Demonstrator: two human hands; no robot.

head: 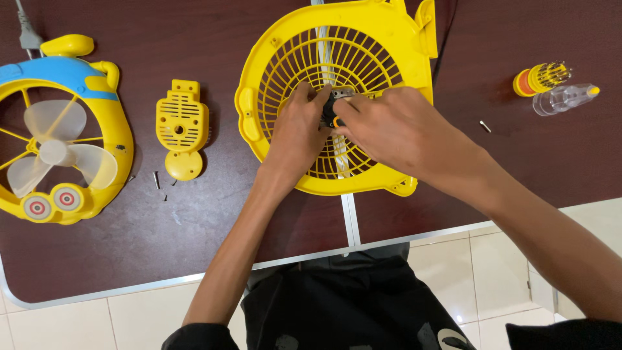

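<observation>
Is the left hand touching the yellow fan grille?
Touching. In the head view, the left hand lies across the ribs of the yellow fan grille, its fingers at the dark centre part, with no gap showing.

Home repair spot: folding table (129, 240), tiled floor (492, 272)

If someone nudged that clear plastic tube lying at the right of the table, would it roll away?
Probably. The clear tube lies on its side and looks round, so a sideways nudge should roll it. It looks hollow, likely light. The bit holder beside it might stop it on that side.
</observation>
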